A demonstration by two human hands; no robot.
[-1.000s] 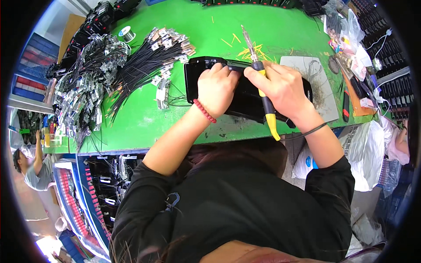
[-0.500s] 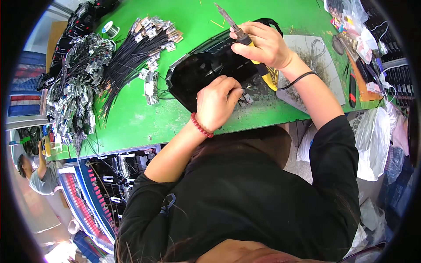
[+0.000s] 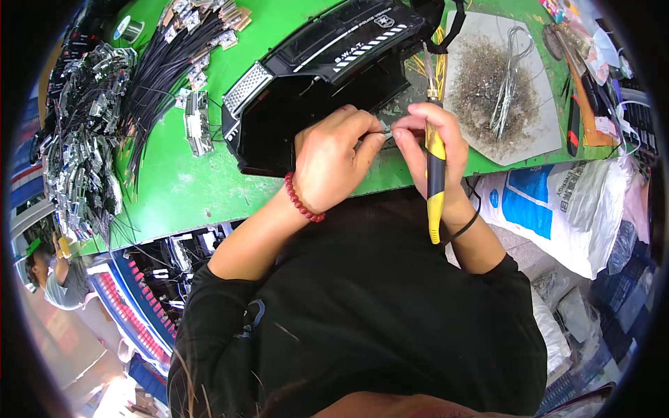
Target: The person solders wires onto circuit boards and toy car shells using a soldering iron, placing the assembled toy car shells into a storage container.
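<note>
My left hand (image 3: 331, 153), with a red bead bracelet at the wrist, is closed in a pinch on a thin wire (image 3: 388, 132). My right hand (image 3: 446, 153) grips a yellow and black soldering iron (image 3: 435, 171), its tip pointing away from me. The thumb and forefinger of that hand also meet at the wire's end, close to the left fingertips. Just beyond the hands, a black plastic toy vehicle shell (image 3: 341, 52) lies tilted with its hollow side toward me. My left hand covers part of its near edge.
To the left lie bundles of black wires (image 3: 150, 76) with small boards and a heap of silvery parts (image 3: 87, 132). A solder spool (image 3: 129, 29) stands behind them. A grey board (image 3: 481, 35) with debris and loose wire is at right. Another person (image 3: 59, 279) is at far left.
My right hand has come down with the soldering iron, from raised beyond the shell to beside my left hand, fingers now at the wire. The shell has turned, showing more of its outer side.
</note>
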